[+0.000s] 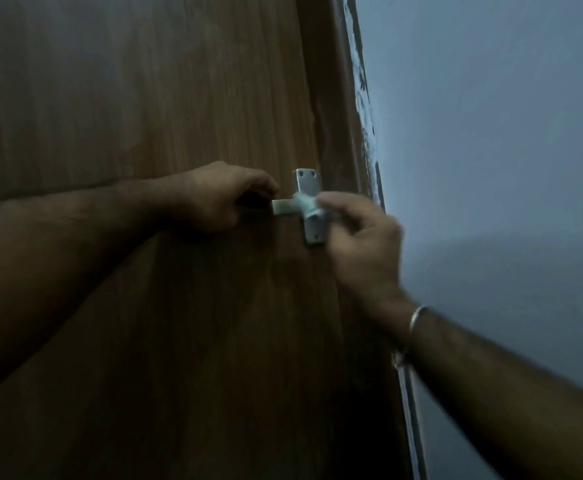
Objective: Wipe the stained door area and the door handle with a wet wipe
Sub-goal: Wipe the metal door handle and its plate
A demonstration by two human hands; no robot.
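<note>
Metal fitting: door handle (284, 206), pale lever projecting leftward from a screwed backplate (306, 183), is sitting at centre frame on the brown wood-grain door (144, 98).
Handle handling: judged rigid and smooth, likely slippery once damp; its free end is offering the firmest hold, where it is being steadied now.
Left hand: left hand (213, 195) is reaching in from the left edge, fingers curled around the lever's outer end and gripping it.
Wet wipe: wet wipe (305, 203), a small pale bunched wad, is lying against the lever where it meets the backplate; judged light, soft and limp, best pinched in a bunch so it does not unfold.
Right hand: right hand (359, 233) is coming up from the lower right, fingertips pinching the wipe and pressing it onto the metal; motion blur is softening the detail.
Stained area: no stain is showing clearly in the dim light.
Surroundings: grey-blue wall (490, 133) is filling the right of the frame.
Count: one handle, one backplate, one wipe, two hands, one bangle (416, 318) on the right wrist.
</note>
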